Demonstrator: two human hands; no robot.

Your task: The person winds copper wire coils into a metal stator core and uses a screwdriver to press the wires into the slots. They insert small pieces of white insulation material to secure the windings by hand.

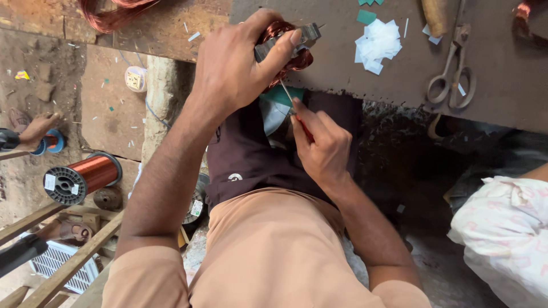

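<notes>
At nine o'clock of the scene, on the floor, lies a spool of copper wire (85, 177), well apart from the work. The left hand (231, 68) reaches up toward twelve o'clock and closes over a small metal core wound with copper wire (285, 48), thumb on the near face and fingers (260, 20) curled over the far side, so the coil is clamped at the near edge of the counter (342, 85). The coil's long axis runs roughly from nine to three o'clock. Just below it, at six o'clock of the coil, the right hand (322, 145) pinches a thin red-handled tool (297, 111) between thumb and forefinger; the tool slants up toward eleven o'clock and its pale tip meets the underside of the coil. The right hand is thus the nearer working hand, wrist bent, forearm coming in from five o'clock. Farther toward three o'clock the counter carries a heap of white paper bits (377, 45) and a pair of scissors (454, 80), untouched. A cloth bundle (502, 234) sits at four o'clock.
</notes>
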